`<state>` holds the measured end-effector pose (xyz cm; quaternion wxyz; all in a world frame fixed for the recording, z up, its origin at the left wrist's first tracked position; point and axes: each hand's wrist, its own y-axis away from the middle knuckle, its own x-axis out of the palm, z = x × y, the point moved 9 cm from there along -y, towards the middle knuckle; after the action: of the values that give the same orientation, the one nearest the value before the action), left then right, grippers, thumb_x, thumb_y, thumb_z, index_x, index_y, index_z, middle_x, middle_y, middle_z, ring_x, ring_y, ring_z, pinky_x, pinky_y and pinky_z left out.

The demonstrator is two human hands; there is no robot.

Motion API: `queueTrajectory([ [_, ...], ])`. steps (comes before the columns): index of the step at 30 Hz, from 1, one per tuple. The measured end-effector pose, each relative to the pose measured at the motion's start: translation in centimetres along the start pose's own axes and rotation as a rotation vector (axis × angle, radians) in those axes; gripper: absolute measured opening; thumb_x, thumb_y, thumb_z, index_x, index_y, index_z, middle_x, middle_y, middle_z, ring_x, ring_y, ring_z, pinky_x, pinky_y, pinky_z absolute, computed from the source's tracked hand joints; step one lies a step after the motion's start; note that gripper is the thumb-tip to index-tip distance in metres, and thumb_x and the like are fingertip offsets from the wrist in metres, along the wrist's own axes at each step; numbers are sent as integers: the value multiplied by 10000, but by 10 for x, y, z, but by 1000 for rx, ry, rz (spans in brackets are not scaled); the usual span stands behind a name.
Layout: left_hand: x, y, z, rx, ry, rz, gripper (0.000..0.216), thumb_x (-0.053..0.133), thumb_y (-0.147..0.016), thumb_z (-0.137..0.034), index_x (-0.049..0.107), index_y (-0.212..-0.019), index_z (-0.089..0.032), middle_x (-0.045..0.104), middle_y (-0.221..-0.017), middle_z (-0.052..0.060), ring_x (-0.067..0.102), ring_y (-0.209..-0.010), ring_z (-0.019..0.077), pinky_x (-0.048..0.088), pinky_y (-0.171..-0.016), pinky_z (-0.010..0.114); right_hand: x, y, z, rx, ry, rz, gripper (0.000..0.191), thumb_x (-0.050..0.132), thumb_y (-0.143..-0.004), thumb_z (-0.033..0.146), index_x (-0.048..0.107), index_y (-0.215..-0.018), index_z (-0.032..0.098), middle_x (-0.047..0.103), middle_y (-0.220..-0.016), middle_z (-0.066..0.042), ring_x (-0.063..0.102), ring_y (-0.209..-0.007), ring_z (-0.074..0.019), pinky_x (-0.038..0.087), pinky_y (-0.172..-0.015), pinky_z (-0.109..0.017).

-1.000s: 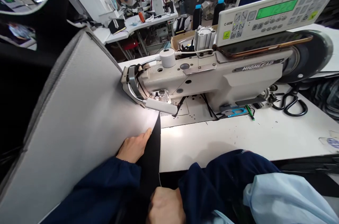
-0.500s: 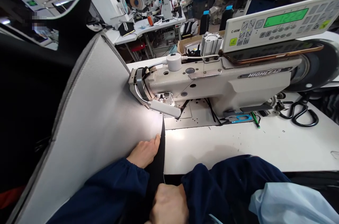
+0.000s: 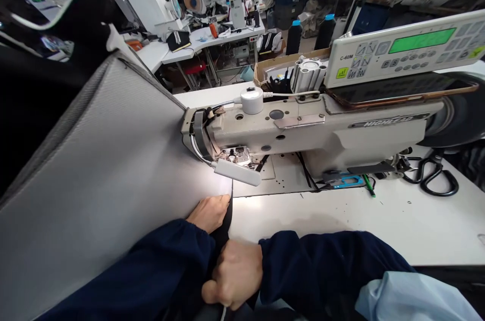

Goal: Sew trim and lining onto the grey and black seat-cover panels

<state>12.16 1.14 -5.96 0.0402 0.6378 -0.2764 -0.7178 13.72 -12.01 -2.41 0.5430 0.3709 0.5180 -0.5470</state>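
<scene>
Two hands are laid on a large grey panel (image 3: 94, 179) spread across the white worktop (image 3: 341, 215): the left hand (image 3: 208, 212) is pressed flat, open, while its black edge strip (image 3: 224, 227) is gripped in the closed right hand (image 3: 235, 278), just before the sewing machine (image 3: 303, 131).

Both arms come in from the bottom in dark blue sleeves, close together. The left hand (image 3: 209, 212) lies flat, palm down, fingers (image 3: 223, 201) stretched forward. The right hand (image 3: 234, 280) sits nearer the body, curled into a tight fist, knuckles up.
</scene>
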Motion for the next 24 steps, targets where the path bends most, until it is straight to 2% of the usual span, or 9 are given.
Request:
queueTrajectory([
  [6,-8,-13,7,48,-2,-128,239,316,-898,-167,553,-866,-155,670,-806,97,635,-718,213,407,-607,294,-4,6,-17,34,-28,47,167,645,-739,350,563,-794,215,647,-658,33,606,-619,-130,266,-424,-276],
  [9,-8,-19,11,71,-58,-150,266,317,-902,-186,570,-824,-155,665,-778,92,628,-696,209,399,-584,289,-6,7,-26,65,-30,30,133,631,-748,320,565,-804,220,643,-661,34,593,-614,-129,272,-438,-276],
  [14,-13,-32,16,102,-75,-219,283,345,-893,-200,620,-845,-149,673,-829,101,623,-737,211,437,-629,297,-4,7,-44,143,-18,-17,101,622,-733,284,562,-790,226,621,-624,33,557,-579,-135,252,-448,-281],
  [19,-22,-44,23,132,-41,-287,321,333,-881,-195,648,-860,-135,664,-814,114,586,-665,191,458,-659,316,-5,12,-65,176,-15,-16,103,617,-733,268,575,-813,218,635,-649,13,544,-587,-142,218,-448,-283],
  [22,-23,-40,30,121,8,-291,270,377,-851,-187,642,-883,-147,652,-821,95,571,-682,186,461,-672,311,-5,16,-74,215,-25,-8,102,607,-727,251,576,-817,214,640,-668,9,529,-579,-146,202,-455,-288],
  [24,-20,-27,30,160,55,-278,253,409,-807,-138,617,-950,-159,636,-874,76,565,-714,179,459,-670,294,-3,17,-70,213,-32,-1,92,601,-728,236,572,-811,210,632,-660,11,522,-581,-147,205,-469,-291],
])
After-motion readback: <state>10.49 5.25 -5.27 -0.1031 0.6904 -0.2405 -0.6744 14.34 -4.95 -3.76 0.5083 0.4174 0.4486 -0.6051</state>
